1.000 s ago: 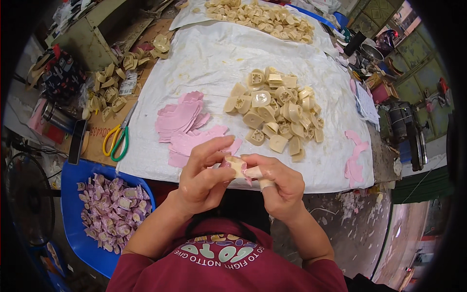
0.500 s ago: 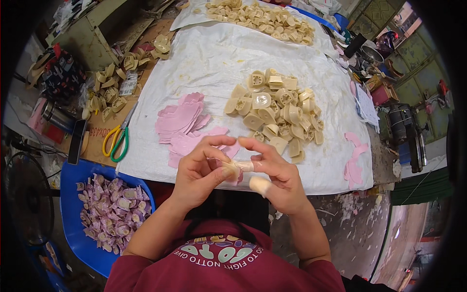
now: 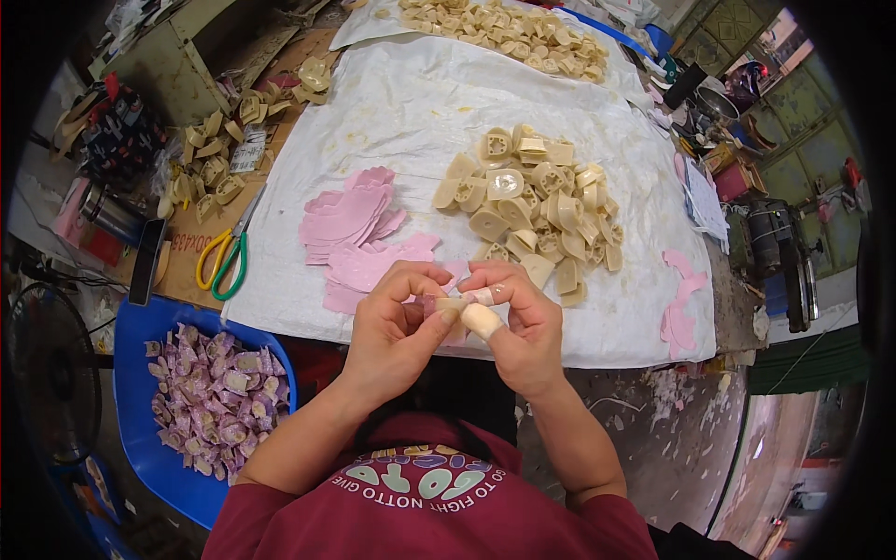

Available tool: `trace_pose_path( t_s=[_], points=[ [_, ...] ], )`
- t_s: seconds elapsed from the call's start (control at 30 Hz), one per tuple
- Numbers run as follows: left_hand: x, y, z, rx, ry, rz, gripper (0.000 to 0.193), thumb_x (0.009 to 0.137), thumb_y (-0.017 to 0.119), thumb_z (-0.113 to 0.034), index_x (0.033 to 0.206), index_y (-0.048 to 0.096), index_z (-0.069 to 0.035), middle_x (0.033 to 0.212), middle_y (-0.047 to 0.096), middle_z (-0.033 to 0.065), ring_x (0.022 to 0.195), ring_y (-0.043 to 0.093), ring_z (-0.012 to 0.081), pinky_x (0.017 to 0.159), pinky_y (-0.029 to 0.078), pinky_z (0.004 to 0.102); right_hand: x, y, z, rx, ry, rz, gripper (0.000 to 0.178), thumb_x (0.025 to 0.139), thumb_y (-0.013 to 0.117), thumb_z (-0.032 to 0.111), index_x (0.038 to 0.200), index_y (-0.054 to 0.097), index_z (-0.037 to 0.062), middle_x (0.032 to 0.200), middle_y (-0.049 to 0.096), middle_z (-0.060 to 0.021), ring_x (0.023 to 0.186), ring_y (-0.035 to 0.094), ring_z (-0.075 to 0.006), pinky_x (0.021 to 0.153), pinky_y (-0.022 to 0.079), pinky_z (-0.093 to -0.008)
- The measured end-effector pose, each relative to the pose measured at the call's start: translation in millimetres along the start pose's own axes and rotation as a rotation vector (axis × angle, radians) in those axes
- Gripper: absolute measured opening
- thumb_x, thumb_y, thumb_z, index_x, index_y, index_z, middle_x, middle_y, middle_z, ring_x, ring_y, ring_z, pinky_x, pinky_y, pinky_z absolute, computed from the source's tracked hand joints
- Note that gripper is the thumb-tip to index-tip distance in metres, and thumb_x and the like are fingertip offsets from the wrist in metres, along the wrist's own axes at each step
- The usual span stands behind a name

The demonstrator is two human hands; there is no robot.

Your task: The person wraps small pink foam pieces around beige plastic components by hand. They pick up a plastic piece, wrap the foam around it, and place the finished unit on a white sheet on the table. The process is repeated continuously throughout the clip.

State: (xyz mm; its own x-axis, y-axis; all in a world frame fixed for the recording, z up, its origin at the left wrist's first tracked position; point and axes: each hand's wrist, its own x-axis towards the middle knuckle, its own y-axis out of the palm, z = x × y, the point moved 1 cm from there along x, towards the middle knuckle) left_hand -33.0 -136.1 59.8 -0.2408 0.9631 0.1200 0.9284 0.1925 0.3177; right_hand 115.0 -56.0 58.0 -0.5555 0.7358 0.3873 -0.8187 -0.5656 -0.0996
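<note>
Apparently smoothing a pink sheet (image 3: 427, 304) around a small beige piece (image 3: 451, 304), pinched between left hand (image 3: 394, 322) and right hand (image 3: 525, 322) above the table's (image 3: 644, 205) near edge, and probably needing firm, even fingertip pressure next.

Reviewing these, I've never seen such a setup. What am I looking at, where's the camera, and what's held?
There is no machine: these are a person's own hands, seen from above by a fisheye camera on the head, so edges curve. The left hand pinches a small piece, cream with some pink. The right hand, its thumb and a finger in pale covers, is at it too; whether it pinches is unclear. On the white sheet lie pink cutouts and heaps of cream parts. Scissors lie at its left edge; lower left, a blue tub holds purplish pieces.
</note>
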Motion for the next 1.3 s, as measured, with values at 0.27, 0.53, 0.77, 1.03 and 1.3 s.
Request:
trace_pose_path(
  t_s=[0.27,0.53,0.77,1.03,1.3],
  points=[
    [3.8,-6.7,-0.4,0.236,-0.018,0.084,0.008,0.088,0.06,0.003,0.092,0.053,0.001,0.11,0.049,0.0076,0.074,0.063,0.0088,0.06,0.051,0.0206,-1.2,-2.3,-3.3,-0.135,0.028,0.06,0.008,0.079,0.064,0.003,0.086,0.061,0.0036,0.106,0.065,-0.0102,0.111,0.054,-0.0298,0.098,0.039,-0.0412],
    [5.0,-7.1,1.5,0.287,0.051,0.001,0.037,0.088,0.061,-0.001,0.123,0.049,-0.001,0.119,0.053,0.0129,0.092,0.065,0.0182,0.076,0.055,0.029,2.3,0.0,10.6,-0.256,-0.055,-0.025,0.009,0.077,0.066,0.003,0.084,0.06,0.0028,0.107,0.064,-0.0111,0.112,0.054,-0.0333,0.097,0.04,-0.0445],
    [-0.9,0.2,-1.7,-0.653,-0.433,-0.034,0.051,0.1,0.04,-0.037,0.142,0.035,-0.008,0.113,0.06,0.0122,0.099,0.064,0.0247,0.084,0.053,0.0401,-9.2,17.4,17.0,-0.543,-0.365,-0.096,0.019,0.078,0.072,0.012,0.095,0.065,0.0052,0.117,0.061,-0.0152,0.109,0.055,-0.0361,0.094,0.044,-0.0442],
    [-1.9,28.9,-16.8,-0.56,-0.332,-0.243,0.053,0.101,0.034,-0.035,0.149,0.026,-0.014,0.101,0.058,0.0086,0.066,0.057,0.0177,0.06,0.05,0.0332,-15.5,35.7,-7.1,0.533,0.312,0.049,0.054,0.092,0.059,0.01,0.143,0.041,0.0074,0.092,0.062,-0.0011,0.065,0.053,-0.0033,0.055,0.042,-0.0186],
    [3.1,29.3,-4.8,-0.325,-0.2,-0.27,0.053,0.101,0.038,-0.033,0.149,0.027,-0.014,0.103,0.056,0.0044,0.062,0.052,0.0101,0.048,0.044,0.0247,-13.5,46.6,-1.6,0.61,0.383,-0.102,0.039,0.097,0.052,0.014,0.134,0.052,0.0047,0.102,0.064,0.0001,0.063,0.053,-0.0031,0.051,0.041,-0.0167]
  ],
)
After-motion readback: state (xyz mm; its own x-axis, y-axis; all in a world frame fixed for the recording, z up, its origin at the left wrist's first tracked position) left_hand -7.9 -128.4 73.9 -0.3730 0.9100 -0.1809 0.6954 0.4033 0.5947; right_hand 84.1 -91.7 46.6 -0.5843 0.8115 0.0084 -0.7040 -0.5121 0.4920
